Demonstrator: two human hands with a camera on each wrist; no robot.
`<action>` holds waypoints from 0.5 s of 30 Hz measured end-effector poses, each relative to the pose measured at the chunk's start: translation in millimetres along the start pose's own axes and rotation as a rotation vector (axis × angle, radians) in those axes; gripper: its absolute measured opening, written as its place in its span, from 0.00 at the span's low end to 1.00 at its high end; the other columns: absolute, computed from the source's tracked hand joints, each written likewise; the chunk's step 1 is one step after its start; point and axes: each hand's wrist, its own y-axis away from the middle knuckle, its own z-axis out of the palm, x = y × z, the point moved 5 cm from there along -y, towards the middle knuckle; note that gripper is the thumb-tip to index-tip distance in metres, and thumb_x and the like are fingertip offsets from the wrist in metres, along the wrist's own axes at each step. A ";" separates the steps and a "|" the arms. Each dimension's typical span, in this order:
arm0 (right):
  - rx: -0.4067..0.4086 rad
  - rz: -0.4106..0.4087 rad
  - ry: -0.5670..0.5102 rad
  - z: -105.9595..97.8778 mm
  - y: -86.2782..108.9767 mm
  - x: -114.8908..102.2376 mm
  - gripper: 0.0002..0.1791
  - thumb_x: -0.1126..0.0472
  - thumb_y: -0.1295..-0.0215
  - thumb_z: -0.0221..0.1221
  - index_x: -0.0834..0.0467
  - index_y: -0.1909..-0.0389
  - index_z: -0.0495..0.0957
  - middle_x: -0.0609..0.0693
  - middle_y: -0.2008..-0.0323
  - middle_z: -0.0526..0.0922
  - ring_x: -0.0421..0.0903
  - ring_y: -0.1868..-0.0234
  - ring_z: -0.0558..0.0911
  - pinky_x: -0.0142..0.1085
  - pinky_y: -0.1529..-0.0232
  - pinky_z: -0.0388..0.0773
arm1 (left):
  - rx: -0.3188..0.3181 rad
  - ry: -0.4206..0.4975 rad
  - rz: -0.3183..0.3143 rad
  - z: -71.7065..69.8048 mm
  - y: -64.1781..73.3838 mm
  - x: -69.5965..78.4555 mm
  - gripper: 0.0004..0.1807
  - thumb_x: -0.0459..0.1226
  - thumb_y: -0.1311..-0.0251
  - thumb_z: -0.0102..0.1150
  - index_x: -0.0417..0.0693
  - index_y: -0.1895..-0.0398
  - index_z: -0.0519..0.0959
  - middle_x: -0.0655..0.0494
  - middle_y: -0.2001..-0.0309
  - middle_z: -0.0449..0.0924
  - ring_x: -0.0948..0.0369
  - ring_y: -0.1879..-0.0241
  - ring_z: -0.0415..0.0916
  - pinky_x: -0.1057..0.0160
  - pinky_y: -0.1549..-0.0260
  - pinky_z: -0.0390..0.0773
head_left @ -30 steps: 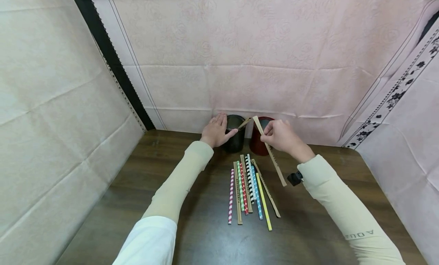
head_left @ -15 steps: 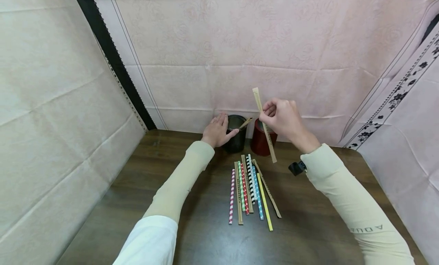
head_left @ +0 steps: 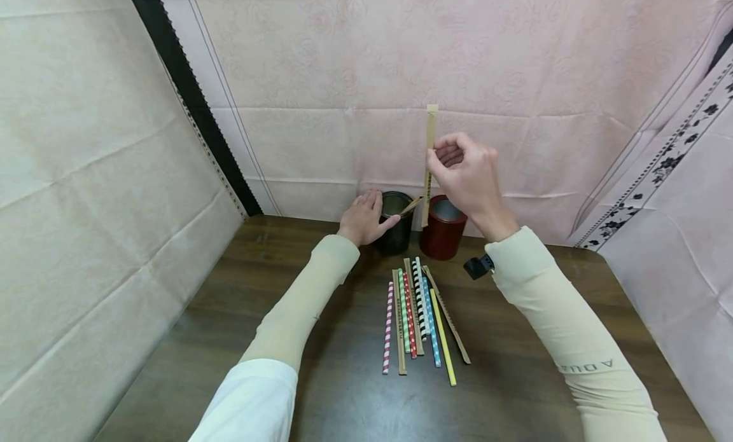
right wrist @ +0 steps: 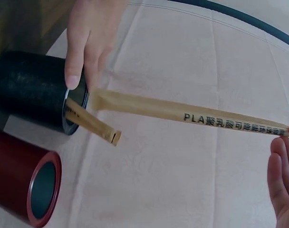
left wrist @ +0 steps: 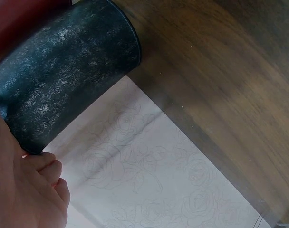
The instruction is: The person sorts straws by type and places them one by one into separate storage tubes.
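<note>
My left hand [head_left: 363, 218] holds the black cup [head_left: 396, 235] near its rim, thumb across the front and fingers along the left side. Inside that cup leans one brown paper-wrapped straw [right wrist: 93, 124], its end sticking out over the rim. Between thumb and fingertips my right hand [head_left: 466, 178] pinches another paper-wrapped straw [head_left: 431, 127], upright in the head view and printed with dark lettering. The lower end of this straw comes close to the black cup's mouth in the right wrist view. A dark red cup [head_left: 443, 235] stands just to the right.
Several straws lie in a loose row on the wooden table [head_left: 240, 340], among them a pink-striped straw [head_left: 387, 327], a yellow straw [head_left: 443, 340] and a wrapped straw [head_left: 449, 318]. A pale cloth wall [head_left: 298, 143] rises right behind the cups.
My right hand has lifted the wrapped straw up and turned it from a slant to upright, its lower end now beside the cups. The left hand stays at the black cup.
</note>
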 end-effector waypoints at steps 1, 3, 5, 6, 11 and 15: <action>0.025 -0.006 -0.012 0.8 -0.9 0.0 0.07 0.67 0.34 0.66 0.70 0.62 0.85 0.61 0.68 0.90 0.52 0.71 0.88 0.19 0.66 0.80 | 0.001 -0.002 0.001 0.1 -0.2 0.1 0.52 0.70 0.23 0.22 0.40 0.13 0.42 0.44 0.13 0.41 0.51 0.13 0.40 0.55 0.14 0.45; 0.068 -0.014 -0.029 2.9 -2.3 1.0 0.08 0.66 0.34 0.67 0.69 0.62 0.85 0.61 0.68 0.90 0.50 0.70 0.87 0.20 0.65 0.81 | 0.002 -0.011 0.004 0.6 -1.0 0.4 0.52 0.71 0.23 0.22 0.39 0.13 0.43 0.44 0.13 0.41 0.51 0.13 0.40 0.56 0.14 0.45; 0.103 -0.009 -0.050 5.9 -3.2 2.9 0.08 0.65 0.34 0.67 0.69 0.62 0.85 0.61 0.68 0.91 0.47 0.70 0.87 0.20 0.65 0.81 | 0.001 -0.016 0.006 1.1 -1.4 0.6 0.53 0.71 0.23 0.21 0.39 0.13 0.43 0.44 0.13 0.41 0.51 0.13 0.40 0.56 0.14 0.45; 0.116 -0.002 -0.063 7.7 -3.4 4.4 0.08 0.65 0.34 0.67 0.69 0.62 0.85 0.61 0.68 0.91 0.45 0.70 0.87 0.20 0.65 0.81 | -0.001 -0.017 0.006 1.4 -1.7 0.7 0.53 0.71 0.23 0.21 0.39 0.13 0.43 0.44 0.13 0.41 0.51 0.13 0.40 0.56 0.14 0.45; 0.141 0.078 -0.121 20.4 -3.7 15.1 0.09 0.65 0.32 0.66 0.69 0.61 0.85 0.61 0.67 0.91 0.36 0.69 0.84 0.20 0.64 0.82 | 0.001 -0.021 0.001 2.6 -3.0 -0.4 0.53 0.71 0.23 0.20 0.40 0.13 0.42 0.44 0.13 0.41 0.52 0.13 0.40 0.56 0.14 0.45; 0.137 0.135 -0.113 30.7 -2.1 24.1 0.09 0.64 0.32 0.65 0.69 0.60 0.84 0.60 0.66 0.91 0.42 0.68 0.88 0.19 0.63 0.82 | 0.006 -0.019 -0.002 2.7 -3.1 -1.0 0.53 0.71 0.23 0.21 0.40 0.13 0.43 0.44 0.13 0.42 0.52 0.13 0.41 0.56 0.14 0.46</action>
